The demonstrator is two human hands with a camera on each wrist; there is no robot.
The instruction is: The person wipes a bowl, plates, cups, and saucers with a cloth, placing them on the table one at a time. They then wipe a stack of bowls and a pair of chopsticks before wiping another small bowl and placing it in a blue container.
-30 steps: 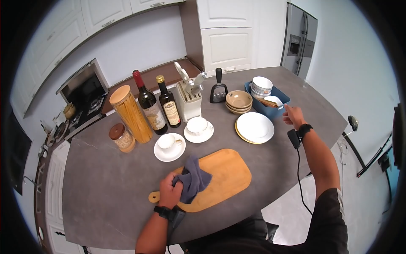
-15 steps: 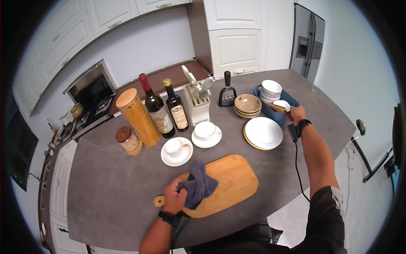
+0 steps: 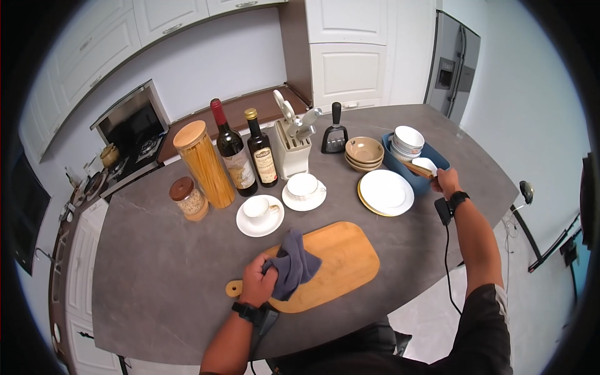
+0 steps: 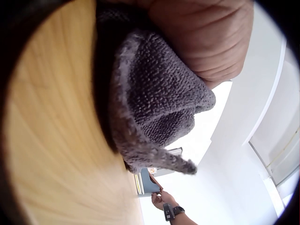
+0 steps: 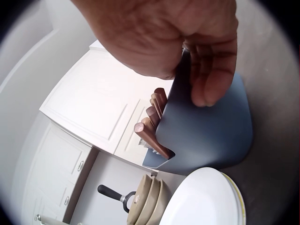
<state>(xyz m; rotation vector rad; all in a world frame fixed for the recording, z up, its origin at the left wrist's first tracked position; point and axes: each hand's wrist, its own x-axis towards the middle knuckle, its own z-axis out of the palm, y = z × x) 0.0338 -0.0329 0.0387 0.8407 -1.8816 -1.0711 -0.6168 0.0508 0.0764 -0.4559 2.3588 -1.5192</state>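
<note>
My left hand (image 3: 259, 281) grips a bunched grey-purple cloth (image 3: 291, 267), which lies over the left part of a wooden cutting board (image 3: 344, 256). In the left wrist view the cloth (image 4: 159, 89) hangs in folds below the curled fingers. At the right, my right hand (image 3: 448, 182) pinches the near rim of a blue bin (image 3: 437, 156). Seen from the right wrist, thumb and fingers of the hand (image 5: 173, 42) clasp the bin's wall (image 5: 206, 131). White bowls (image 3: 409, 139), a white spoon-like piece (image 3: 426, 165) and wooden handles (image 5: 152, 138) stand in the bin.
Stacked plates (image 3: 387, 192) and brown bowls (image 3: 364, 151) sit left of the bin. Farther left are two cups on saucers (image 3: 260, 215), a knife block (image 3: 292, 153), two bottles (image 3: 237, 165), a pasta jar (image 3: 209, 172) and a smaller jar (image 3: 189, 201).
The blue bin with its contents has shifted right and nearer, away from the brown bowls, with my right hand on its rim. My left hand still holds the cloth over the board.
</note>
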